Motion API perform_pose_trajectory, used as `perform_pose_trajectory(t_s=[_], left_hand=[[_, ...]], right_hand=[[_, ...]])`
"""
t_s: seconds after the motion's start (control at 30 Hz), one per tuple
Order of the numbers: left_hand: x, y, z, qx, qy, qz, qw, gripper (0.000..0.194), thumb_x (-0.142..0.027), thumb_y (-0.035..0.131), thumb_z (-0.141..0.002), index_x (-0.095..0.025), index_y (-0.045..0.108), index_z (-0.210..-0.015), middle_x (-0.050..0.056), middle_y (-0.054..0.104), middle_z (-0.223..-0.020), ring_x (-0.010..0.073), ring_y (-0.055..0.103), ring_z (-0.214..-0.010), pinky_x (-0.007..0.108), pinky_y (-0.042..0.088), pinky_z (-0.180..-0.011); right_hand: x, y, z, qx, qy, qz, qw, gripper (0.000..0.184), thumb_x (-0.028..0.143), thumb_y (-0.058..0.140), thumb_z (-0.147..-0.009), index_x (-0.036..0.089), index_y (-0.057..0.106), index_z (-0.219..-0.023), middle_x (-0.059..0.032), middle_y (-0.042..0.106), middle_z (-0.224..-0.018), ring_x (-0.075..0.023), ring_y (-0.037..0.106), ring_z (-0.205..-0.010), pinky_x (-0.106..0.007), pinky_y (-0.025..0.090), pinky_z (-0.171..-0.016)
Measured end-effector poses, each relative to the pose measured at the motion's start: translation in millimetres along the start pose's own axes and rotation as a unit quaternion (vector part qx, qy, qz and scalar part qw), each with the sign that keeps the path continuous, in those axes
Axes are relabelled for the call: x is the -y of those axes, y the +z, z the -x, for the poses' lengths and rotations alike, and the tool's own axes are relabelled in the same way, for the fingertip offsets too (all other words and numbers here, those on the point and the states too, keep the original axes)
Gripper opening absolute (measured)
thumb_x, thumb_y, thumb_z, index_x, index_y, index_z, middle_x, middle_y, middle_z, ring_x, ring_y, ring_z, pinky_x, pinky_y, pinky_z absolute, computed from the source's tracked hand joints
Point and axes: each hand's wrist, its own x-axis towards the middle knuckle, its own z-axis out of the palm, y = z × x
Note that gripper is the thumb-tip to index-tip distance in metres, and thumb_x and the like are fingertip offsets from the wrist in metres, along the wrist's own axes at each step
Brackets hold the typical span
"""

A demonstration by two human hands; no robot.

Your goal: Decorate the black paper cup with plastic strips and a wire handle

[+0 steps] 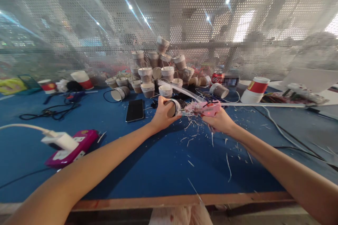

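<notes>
My left hand (161, 117) is wrapped around a small bucket-shaped cup (171, 108), tipped on its side with its brown round end towards me. A pink hot glue gun (212, 109) is gripped in my right hand (221, 121). Its nozzle end points left at the cup, and pale strands cling around it; whether the tip touches the cup I cannot tell. Clear glue sticks (185, 91) show just behind the gun. Thin glue strands and scraps (190, 135) lie scattered over the blue tabletop (148, 168) below both hands.
Behind my hands stands a pile of small handled buckets (145, 74). A phone (135, 110) lies left of the cup. Further left is a magenta power strip (71, 147) with a white plug. Stacked paper cups (255, 89) and a red can (217, 78) stand right, before a perforated metal screen (105, 42).
</notes>
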Motion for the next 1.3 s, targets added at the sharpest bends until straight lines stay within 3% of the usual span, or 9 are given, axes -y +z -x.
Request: perform_pose_trajectory(t_s=[0.07,0.23,0.5,0.7,0.83,1.03,1.2,1.3], left_hand=[[0.1,-0.5,-0.3,0.006,-0.005,0.000,1.000,0.031,-0.037,0.072,-0.067,-0.015,0.054,-0.078,0.008,0.038,-0.099,0.0230,0.043,-0.097,0.044,0.043,-0.092],[0.6,-0.4,0.0,0.009,0.001,0.004,1.000,0.032,-0.038,0.073,-0.066,-0.014,0.055,-0.079,0.009,0.038,-0.098,0.0242,0.044,-0.096,0.045,0.043,-0.091],[-0.5,-0.5,-0.1,0.016,-0.011,0.015,1.000,0.033,-0.037,0.073,-0.065,-0.015,0.055,-0.081,0.009,0.040,-0.099,0.0252,0.043,-0.097,0.047,0.042,-0.092],[2.0,0.8,-0.1,-0.002,-0.005,0.019,1.000,0.032,-0.041,0.071,-0.067,-0.015,0.052,-0.075,0.008,0.037,-0.098,0.0232,0.042,-0.096,0.045,0.042,-0.091],[1.9,1.2,-0.1,-0.012,-0.002,0.016,1.000,0.032,-0.041,0.070,-0.068,-0.016,0.051,-0.075,0.007,0.037,-0.097,0.0219,0.041,-0.094,0.043,0.042,-0.090],[0.8,0.6,-0.9,-0.014,-0.019,0.008,1.000,0.033,-0.038,0.074,-0.064,-0.016,0.051,-0.073,0.006,0.038,-0.097,0.0208,0.041,-0.093,0.041,0.041,-0.090],[1.6,0.8,-0.8,-0.016,-0.013,0.016,1.000,0.032,-0.037,0.074,-0.065,-0.016,0.052,-0.075,0.006,0.038,-0.097,0.0211,0.042,-0.093,0.042,0.041,-0.090],[1.8,1.0,-0.7,-0.017,-0.014,0.019,1.000,0.032,-0.036,0.075,-0.064,-0.017,0.052,-0.075,0.006,0.038,-0.097,0.0209,0.042,-0.093,0.042,0.041,-0.090]], right_hand=[[1.9,1.4,1.0,0.002,-0.006,-0.016,1.000,0.016,0.021,0.055,-0.063,0.016,0.065,-0.074,0.0036,0.053,-0.048,-0.0081,0.044,-0.041,-0.021,0.037,-0.039],[3.9,3.8,3.9,0.058,0.070,-0.044,0.995,0.020,0.029,0.058,-0.069,0.016,0.066,-0.082,0.0025,0.056,-0.048,-0.0075,0.040,-0.032,-0.022,0.033,-0.032],[1.1,2.2,1.8,0.034,0.023,-0.009,0.999,0.009,0.018,0.055,-0.063,0.018,0.064,-0.067,0.0043,0.047,-0.043,-0.0077,0.042,-0.040,-0.020,0.033,-0.037],[3.7,3.0,3.4,0.056,0.048,-0.033,0.997,0.025,0.032,0.059,-0.070,0.017,0.067,-0.088,0.0014,0.057,-0.050,-0.0081,0.041,-0.035,-0.023,0.035,-0.034],[1.5,1.0,1.5,0.002,0.018,0.009,1.000,0.015,0.023,0.058,-0.065,0.016,0.067,-0.075,0.0022,0.054,-0.051,-0.0093,0.047,-0.046,-0.022,0.040,-0.044],[0.9,1.2,1.4,-0.021,0.037,0.016,0.999,0.018,0.021,0.056,-0.062,0.016,0.066,-0.076,0.0033,0.053,-0.050,-0.0097,0.047,-0.045,-0.022,0.039,-0.043],[4.5,2.2,3.3,0.017,0.084,-0.021,0.996,0.026,0.030,0.060,-0.066,0.016,0.067,-0.087,0.0027,0.055,-0.050,-0.0080,0.042,-0.033,-0.022,0.036,-0.033],[3.2,1.0,2.2,0.021,0.082,-0.010,0.996,0.024,0.029,0.060,-0.066,0.015,0.067,-0.085,0.0031,0.054,-0.049,-0.0079,0.043,-0.035,-0.022,0.037,-0.036]])
